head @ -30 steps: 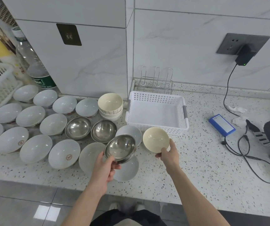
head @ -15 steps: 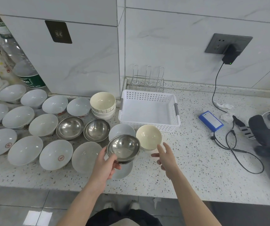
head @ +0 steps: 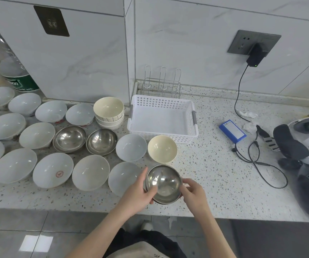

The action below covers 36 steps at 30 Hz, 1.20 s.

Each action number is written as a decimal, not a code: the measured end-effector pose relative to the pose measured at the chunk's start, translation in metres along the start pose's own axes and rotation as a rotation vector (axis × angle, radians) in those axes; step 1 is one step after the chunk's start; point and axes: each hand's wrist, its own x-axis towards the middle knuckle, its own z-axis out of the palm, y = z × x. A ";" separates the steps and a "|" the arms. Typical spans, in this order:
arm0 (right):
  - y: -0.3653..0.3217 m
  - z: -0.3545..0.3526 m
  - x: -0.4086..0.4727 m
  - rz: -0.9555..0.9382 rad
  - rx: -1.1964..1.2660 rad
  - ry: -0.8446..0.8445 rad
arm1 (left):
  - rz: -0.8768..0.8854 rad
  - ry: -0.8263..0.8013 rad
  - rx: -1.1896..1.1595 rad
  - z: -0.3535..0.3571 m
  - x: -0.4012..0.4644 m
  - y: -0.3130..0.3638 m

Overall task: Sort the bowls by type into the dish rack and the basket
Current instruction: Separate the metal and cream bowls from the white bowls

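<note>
**Steel bowl in both hands, not yet sorted**

While the basket (head: 162, 116) and the wire rack (head: 162, 84) behind it both stand empty above centre, I hold a steel bowl (head: 163, 183) low in the middle of the frame, over the front edge of the counter (head: 224, 183). My left hand (head: 138, 194) grips its left rim, thumb laid inside, fingers curled beneath. My right hand (head: 193, 195) is half closed, its fingertips (head: 184, 185) pinching the right rim. I judge this the very start of the sort: one bowl picked, nothing placed.

Next I must choose where steel goes, then carry the bowl up the frame past the cream bowl (head: 162, 148) without knocking it.

Further out, two more steel bowls (head: 85, 139) sit centre-left among the pale bowls (head: 53, 170) filling the left side, and a cream stack (head: 109, 112) stands left of the basket.
</note>
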 end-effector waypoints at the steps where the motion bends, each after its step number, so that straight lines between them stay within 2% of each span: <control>1: 0.002 0.000 0.001 0.000 -0.021 -0.001 | 0.008 0.005 0.047 0.001 0.000 0.000; 12: 0.014 0.005 0.010 -0.035 -0.108 0.013 | -0.043 0.022 0.517 0.010 -0.002 -0.003; 31: 0.018 0.001 0.031 -0.012 -0.125 -0.144 | -0.144 0.093 0.582 0.024 0.020 -0.012; 36: 0.011 -0.008 0.043 0.022 -0.261 -0.199 | -0.150 0.105 0.555 0.025 0.022 -0.013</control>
